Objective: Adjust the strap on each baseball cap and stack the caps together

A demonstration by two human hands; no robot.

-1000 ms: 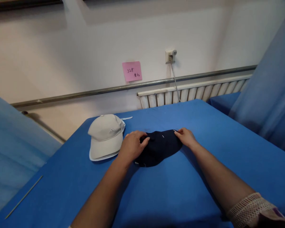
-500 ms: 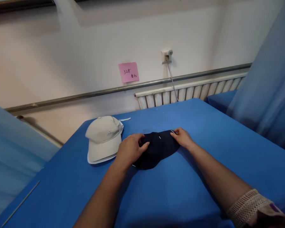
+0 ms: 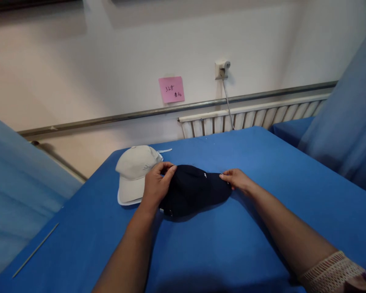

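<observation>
A black baseball cap lies on its side on the blue-covered table, its brim pointing right. My left hand is closed on the cap's crown at its upper left edge, thumb against fingers. At the tip of the brim, my right hand pinches the edge between thumb and fingers. Just beyond my left hand sits a cream baseball cap with its brim facing me. A white edge shows under that brim, and a light strap sticks out behind it. My left hand partly covers the cream cap.
A thin rod lies at the table's left edge. Blue curtains hang on both sides. Behind the table are a white radiator, a metal rail, a socket with a cord and a pink note.
My left hand has moved left and pulled the black cap's crown, which looked flattened, out into a fuller shape. My right hand still pinches the brim. The view has shifted slightly.
</observation>
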